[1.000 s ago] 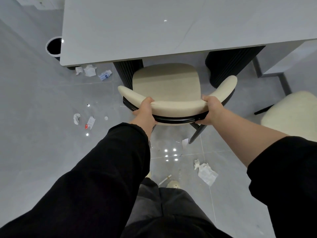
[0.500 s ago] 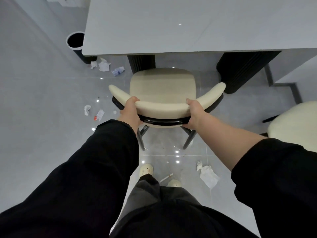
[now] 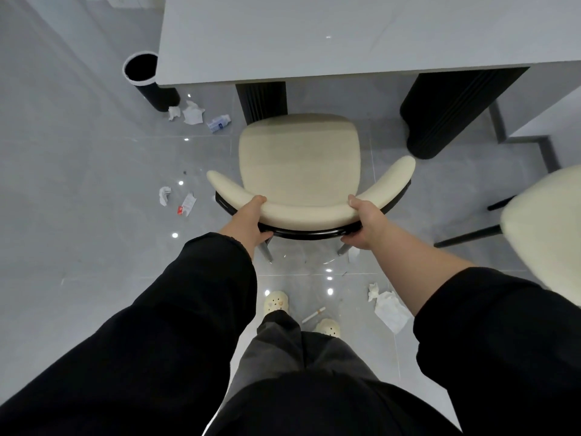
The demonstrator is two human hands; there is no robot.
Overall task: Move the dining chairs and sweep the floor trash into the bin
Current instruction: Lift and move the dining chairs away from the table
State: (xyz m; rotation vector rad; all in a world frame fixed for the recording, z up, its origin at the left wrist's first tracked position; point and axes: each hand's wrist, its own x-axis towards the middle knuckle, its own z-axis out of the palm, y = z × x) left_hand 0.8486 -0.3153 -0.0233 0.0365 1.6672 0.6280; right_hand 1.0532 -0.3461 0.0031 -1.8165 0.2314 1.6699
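The left hand [image 3: 250,220] and the right hand [image 3: 366,223] each grip the curved cream backrest of the dining chair [image 3: 298,158], 1 at either end; the chair's seat stands out from under the table's [image 3: 345,36] near edge; the black bin [image 3: 143,72] stands at the table's left corner, crumpled tissues [image 3: 191,113] beside it; more paper [image 3: 390,309] lies near the person's feet; a 2nd chair [image 3: 540,234] stands at the right.
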